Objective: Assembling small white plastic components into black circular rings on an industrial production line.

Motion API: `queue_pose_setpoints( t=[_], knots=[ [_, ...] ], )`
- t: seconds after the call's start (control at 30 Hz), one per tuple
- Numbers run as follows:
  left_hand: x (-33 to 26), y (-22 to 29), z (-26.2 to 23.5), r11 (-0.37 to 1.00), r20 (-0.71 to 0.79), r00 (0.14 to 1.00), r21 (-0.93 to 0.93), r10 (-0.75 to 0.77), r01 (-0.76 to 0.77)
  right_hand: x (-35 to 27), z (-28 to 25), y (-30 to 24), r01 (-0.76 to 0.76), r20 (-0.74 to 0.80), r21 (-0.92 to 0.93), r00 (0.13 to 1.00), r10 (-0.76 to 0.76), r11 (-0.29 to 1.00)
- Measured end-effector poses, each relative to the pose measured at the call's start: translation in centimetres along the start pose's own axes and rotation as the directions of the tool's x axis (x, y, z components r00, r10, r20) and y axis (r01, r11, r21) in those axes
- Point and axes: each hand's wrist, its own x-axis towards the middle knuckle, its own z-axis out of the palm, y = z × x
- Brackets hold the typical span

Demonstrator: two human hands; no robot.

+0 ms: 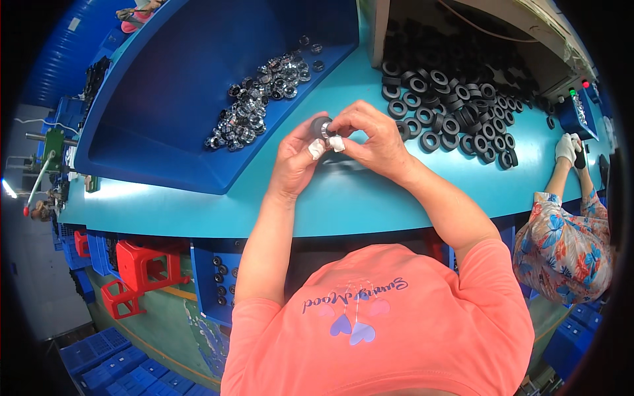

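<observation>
Above the turquoise tabletop (pixel 264 214), both hands are closed on one small black tyre (pixel 319 125) with a shiny chrome wheel hub (pixel 326 130) at its right side. My left hand (pixel 296 158) grips the tyre from the left, fingers behind it. From the right, my right hand (pixel 375 137) pinches at the hub with thumb and fingertips. White wrapping covers both thumb tips. The fingers partly hide the hub, so how far it sits inside the tyre cannot be made out.
A blue tray (pixel 158 112) at the left holds a heap of chrome hubs (pixel 247 119). Many black tyres (pixel 452 105) spread from a box at the back right. A co-worker's gloved hands (pixel 568 148) are at the far right; red stools (pixel 142 264) stand lower left.
</observation>
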Motion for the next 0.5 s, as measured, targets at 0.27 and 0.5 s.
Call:
queue_pose_setpoints(
  t=[0.27,0.5],
  knots=[
    [0.0,0.0,0.5,0.999,0.044,0.999,0.045,0.015,-0.017,-0.4,0.2,0.2,-0.021,-0.021,-0.108,1.0,0.019,0.994],
    [0.3,-1.3,0.0,0.985,-0.104,0.993,0.171,0.056,-0.038,-0.6,0.9,0.1,-0.171,0.021,0.068,0.985,0.17,0.983]
  ],
)
